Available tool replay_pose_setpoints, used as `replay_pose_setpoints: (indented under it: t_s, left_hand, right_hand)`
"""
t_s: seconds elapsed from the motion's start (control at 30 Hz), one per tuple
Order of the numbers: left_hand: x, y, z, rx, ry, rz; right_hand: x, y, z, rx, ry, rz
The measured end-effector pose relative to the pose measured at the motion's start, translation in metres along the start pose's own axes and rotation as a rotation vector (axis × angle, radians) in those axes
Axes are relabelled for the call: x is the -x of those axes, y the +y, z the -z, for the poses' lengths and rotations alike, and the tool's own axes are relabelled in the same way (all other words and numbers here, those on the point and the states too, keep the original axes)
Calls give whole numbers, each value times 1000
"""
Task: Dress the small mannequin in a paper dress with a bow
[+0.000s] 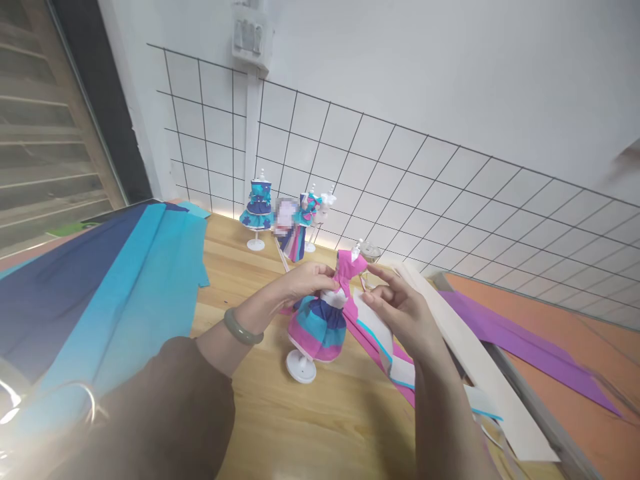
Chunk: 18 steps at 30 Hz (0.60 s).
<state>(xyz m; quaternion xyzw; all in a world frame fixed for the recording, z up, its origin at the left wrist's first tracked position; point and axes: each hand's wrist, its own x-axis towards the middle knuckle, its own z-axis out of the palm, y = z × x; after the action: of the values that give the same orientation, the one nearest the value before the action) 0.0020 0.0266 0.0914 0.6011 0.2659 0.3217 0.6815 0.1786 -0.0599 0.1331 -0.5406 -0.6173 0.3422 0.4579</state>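
Seemingly aslant, the dressed mannequin (325,323) (neck (356,250) uppermost).

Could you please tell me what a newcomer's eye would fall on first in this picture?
Probably the miniature mannequin in the middle, with its pink top and striped skirt, the left hand at the top's side and the right hand opposite. Behind, near the wire grid, stands a blue dress on another stand. Blue cloth spreads at the picture's left.

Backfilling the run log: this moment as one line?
left hand: touching pink bodice | right hand: beside bodice, contact unclear | dress form: wearing bodice, striped skirt
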Motion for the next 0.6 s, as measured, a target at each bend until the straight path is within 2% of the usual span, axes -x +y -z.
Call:
replay_pose_setpoints:
  t_s: [0.23,0.37,0.6]
  left_hand:
    - [2,2,2,-35,16,-35]
    - [3,3,-1,16,-18,-33]
    - [2,0,-4,8,9,-39]
  right_hand:
    - [0,6,-4,-61,13,58]
    - [-1,8,-7,-33,-5,96]
    - [-4,14,-12,-10,100,126]
